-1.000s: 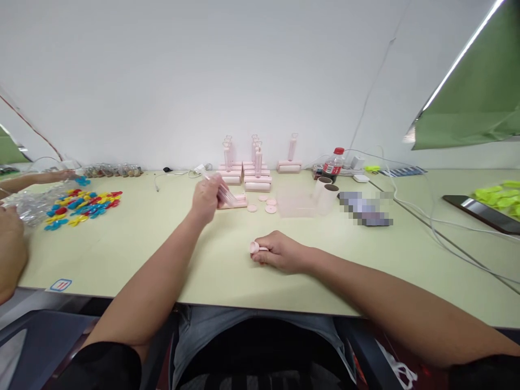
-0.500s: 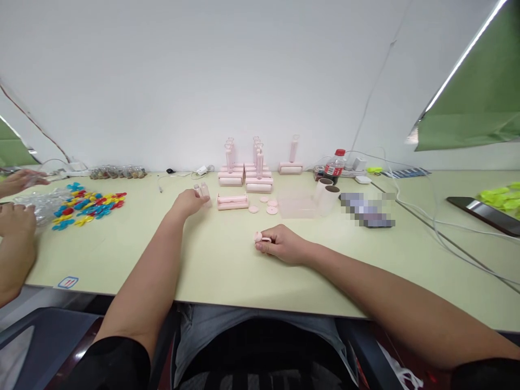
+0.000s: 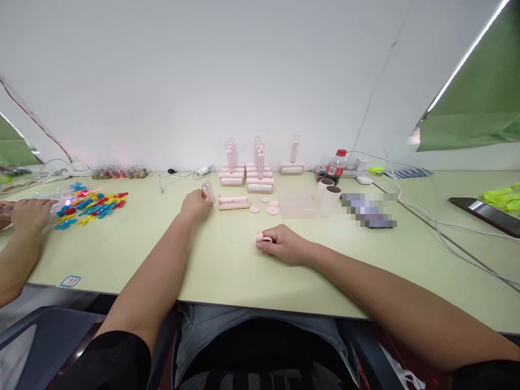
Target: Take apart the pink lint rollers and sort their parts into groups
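The left hand (image 3: 196, 205) grips a clear piece (image 3: 208, 193) left of a pink frame (image 3: 234, 202); apart from it, the right hand (image 3: 284, 245) clamps a pink part (image 3: 259, 237). A bottle (image 3: 336, 166) holds dark drink (image 3: 333, 173).

Tabletop (image 3: 221, 265): pale, smooth, soft sheen. Pink rollers (image 3: 260, 186) look like smooth plastic, low gloss; bottle (image 3: 335, 167) clear, glossy plastic. Tubes (image 3: 330, 201) whitish, with brown, cardboard-like inner rims; wall (image 3: 182, 81) matt, smooth; jeans (image 3: 215, 336) of blue cloth.
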A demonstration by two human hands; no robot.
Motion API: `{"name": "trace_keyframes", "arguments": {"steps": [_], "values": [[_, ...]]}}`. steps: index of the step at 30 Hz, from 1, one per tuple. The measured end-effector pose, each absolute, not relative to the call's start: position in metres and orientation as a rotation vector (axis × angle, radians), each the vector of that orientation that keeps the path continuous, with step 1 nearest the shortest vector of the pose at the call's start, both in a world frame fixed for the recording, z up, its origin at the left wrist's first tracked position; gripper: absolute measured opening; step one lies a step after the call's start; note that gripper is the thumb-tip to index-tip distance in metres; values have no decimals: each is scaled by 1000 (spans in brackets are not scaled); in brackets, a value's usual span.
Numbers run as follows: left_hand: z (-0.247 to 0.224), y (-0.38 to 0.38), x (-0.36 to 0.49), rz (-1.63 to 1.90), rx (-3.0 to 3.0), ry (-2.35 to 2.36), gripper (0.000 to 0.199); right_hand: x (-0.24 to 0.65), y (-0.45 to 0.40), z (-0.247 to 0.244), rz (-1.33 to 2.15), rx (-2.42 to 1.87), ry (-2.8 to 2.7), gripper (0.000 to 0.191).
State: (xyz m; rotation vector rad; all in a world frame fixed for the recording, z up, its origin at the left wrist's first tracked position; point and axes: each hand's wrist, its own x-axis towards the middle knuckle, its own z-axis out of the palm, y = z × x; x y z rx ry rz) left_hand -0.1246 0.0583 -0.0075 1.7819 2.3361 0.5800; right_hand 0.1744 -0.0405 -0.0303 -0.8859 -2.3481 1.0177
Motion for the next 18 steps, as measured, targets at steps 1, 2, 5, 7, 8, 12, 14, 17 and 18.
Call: {"name": "trace_keyframes", "arguments": {"steps": [1, 2, 5, 7, 8, 12, 14, 17, 18], "values": [[-9, 60, -124, 592, 1787, 2333, 25, 174, -40, -30, 1013, -883, -2351, 39], [-11, 61, -124, 602, 1790, 2327, 27, 175, -40, -31, 1010, -882, -2352, 39], [-13, 62, -123, 630, 1794, 2310, 34, 175, -40, -31, 1004, -884, -2357, 40], [-12, 63, -124, 645, 1795, 2293, 38, 175, -40, -31, 996, -882, -2360, 41], [-10, 62, -124, 651, 1796, 2283, 41, 175, -40, -31, 996, -879, -2362, 41], [11, 48, -123, 727, 1704, 2317, 65, 175, -41, -29, 1000, -871, -2366, 40], [28, 30, -111, 830, 1676, 2322, 60, 174, -42, -28, 1002, -887, -2363, 40], [49, -8, -75, 875, 1973, 1963, 29, 172, -44, -28, 976, -951, -2347, 38], [53, -21, -61, 782, 2114, 1758, 28, 171, -44, -29, 958, -983, -2334, 38]]}}
